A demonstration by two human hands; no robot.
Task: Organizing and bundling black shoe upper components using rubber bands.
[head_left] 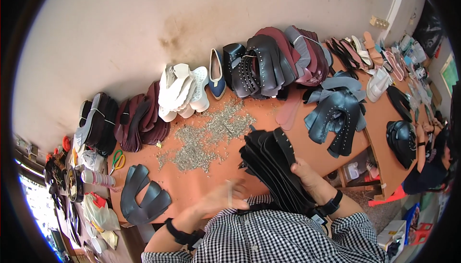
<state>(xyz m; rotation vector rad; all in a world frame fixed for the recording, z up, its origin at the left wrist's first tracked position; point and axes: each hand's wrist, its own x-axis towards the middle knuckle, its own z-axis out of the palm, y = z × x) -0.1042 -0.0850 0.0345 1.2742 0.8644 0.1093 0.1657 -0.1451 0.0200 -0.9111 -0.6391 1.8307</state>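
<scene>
A thick stack of black leather shoe uppers [271,164] is held against my checked shirt. My right hand [303,173] grips its right side, the thumb pressed on the outer piece. My left hand [225,197] is at the left of the stack, smeared by motion. A thin pale strip crosses its fingers, and whether they hold it I cannot make out. Silvery metal studs [206,138] lie scattered over the orange table [249,172] beyond my hands. A few loose black uppers [144,196] rest at the left front, and a studded black pile [336,114] stands at the right.
Along the wall stand bundles of maroon uppers [139,124], white shoe parts [182,90], a blue shoe [217,78] and studded black uppers [261,64]. Green-and-orange scissors [117,161] lie at the left edge. Another person's arm [420,143] reaches in at the far right.
</scene>
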